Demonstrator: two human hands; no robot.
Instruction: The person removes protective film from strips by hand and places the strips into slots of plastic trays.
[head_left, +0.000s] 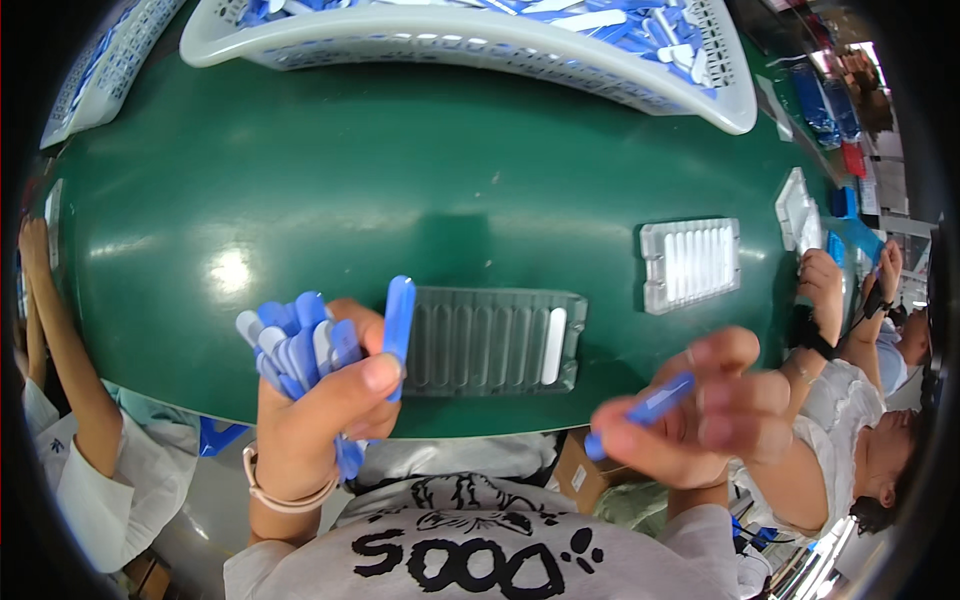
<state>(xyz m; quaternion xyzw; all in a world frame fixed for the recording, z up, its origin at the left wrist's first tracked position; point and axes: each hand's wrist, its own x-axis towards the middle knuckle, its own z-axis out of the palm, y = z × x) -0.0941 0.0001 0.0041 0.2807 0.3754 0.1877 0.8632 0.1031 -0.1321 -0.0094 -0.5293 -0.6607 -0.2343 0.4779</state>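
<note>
My left hand [325, 405] is closed round a bunch of flat, round-ended blue and white sticks [295, 345]. One blue stick [400, 315] stands apart from the bunch, pinched upright under the thumb. Between the fingers of my right hand [705, 410], slightly blurred, is another blue stick [660, 400], held at a slant. A clear plastic tray [470, 390] with several long slots lies between my hands, just beyond the table's near edge. A single white stick [553, 345] sits in its slot near the right end; the other visible slots hold none.
A large white basket [480, 45] of blue and white sticks stands at the far side of the green table [330, 180]. Another basket [110, 90] is far left. A tray of white sticks [690, 262] lies to the right. Other people's hands [822, 280] work at both sides.
</note>
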